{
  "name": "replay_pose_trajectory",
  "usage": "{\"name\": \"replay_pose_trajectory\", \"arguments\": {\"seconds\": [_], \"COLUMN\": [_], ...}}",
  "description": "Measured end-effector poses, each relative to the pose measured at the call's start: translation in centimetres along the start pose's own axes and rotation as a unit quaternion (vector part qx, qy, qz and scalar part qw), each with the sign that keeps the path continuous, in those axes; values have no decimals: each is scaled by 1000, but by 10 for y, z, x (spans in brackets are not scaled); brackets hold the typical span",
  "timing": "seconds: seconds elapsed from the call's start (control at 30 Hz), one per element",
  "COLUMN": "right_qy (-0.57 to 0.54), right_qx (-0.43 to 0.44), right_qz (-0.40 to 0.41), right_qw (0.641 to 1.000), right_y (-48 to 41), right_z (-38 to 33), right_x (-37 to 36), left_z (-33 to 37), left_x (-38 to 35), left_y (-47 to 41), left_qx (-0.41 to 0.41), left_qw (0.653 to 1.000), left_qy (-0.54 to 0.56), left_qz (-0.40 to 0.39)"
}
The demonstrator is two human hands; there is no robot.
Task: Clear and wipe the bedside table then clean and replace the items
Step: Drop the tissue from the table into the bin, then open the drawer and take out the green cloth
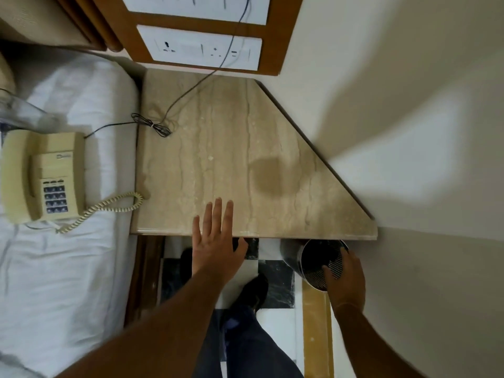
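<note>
The beige marble bedside table [218, 148] holds only a coiled dark phone cord [152, 126] near its left edge. A cream telephone [43, 175] lies on the white bed [68, 268] to the left, its curly cord reaching the table's corner. My left hand [215, 238] hovers flat with spread fingers over the table's front edge and holds nothing. My right hand [345, 276] grips the rim of a round perforated metal bin [316, 257] just below the table's front right corner.
A wooden panel with white socket plates [199, 47] stands behind the table, with the cable plugged in above. A clear glass object [19, 110] lies on the bed at far left. The cream wall runs along the table's slanted right side. Checkered floor and my leg show below.
</note>
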State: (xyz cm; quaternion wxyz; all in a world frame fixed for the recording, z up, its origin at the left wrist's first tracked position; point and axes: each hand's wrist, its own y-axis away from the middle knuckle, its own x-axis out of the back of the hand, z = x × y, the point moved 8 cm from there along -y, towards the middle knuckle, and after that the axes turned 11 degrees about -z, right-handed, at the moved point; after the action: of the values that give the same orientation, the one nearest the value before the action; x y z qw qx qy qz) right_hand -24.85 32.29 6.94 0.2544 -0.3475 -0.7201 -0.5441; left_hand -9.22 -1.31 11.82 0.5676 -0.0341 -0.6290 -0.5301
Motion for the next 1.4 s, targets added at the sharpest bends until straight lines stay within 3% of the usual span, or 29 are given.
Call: {"name": "replay_pose_trajectory", "arguments": {"seconds": [0.4,0.6,0.7,0.8,0.87,0.97,1.17,1.3,1.37,1.4], "right_qy": [53,135,204,207,198,184,170,177,181,182], "right_qx": [181,252,234,209,202,190,188,201,203,202], "right_qz": [82,29,-31,-53,-38,-17,0,21,19,14], "right_qw": [979,958,950,954,959,964,967,963,962,962], "right_y": [17,20,-2,-33,-48,-67,-90,-92,-92,-93], "right_z": [-134,-200,-229,-251,-267,-271,-256,-256,-254,-254], "right_x": [-27,-68,-93,-114,-118,-130,-145,-147,-148,-148], "left_z": [-51,-89,-110,-122,-123,-125,-124,-122,-122,-118], "left_x": [-14,-49,-84,-129,-148,-162,-179,-197,-203,-205], "left_y": [18,34,29,-2,-28,-68,-111,-118,-116,-112], "left_qx": [18,104,177,209,222,217,193,189,217,225], "left_qw": [999,991,972,933,885,819,752,726,690,654], "left_qy": [25,89,154,276,382,519,624,647,681,712], "left_qz": [12,-6,-24,-94,-147,-113,-87,-139,-116,-121]}}
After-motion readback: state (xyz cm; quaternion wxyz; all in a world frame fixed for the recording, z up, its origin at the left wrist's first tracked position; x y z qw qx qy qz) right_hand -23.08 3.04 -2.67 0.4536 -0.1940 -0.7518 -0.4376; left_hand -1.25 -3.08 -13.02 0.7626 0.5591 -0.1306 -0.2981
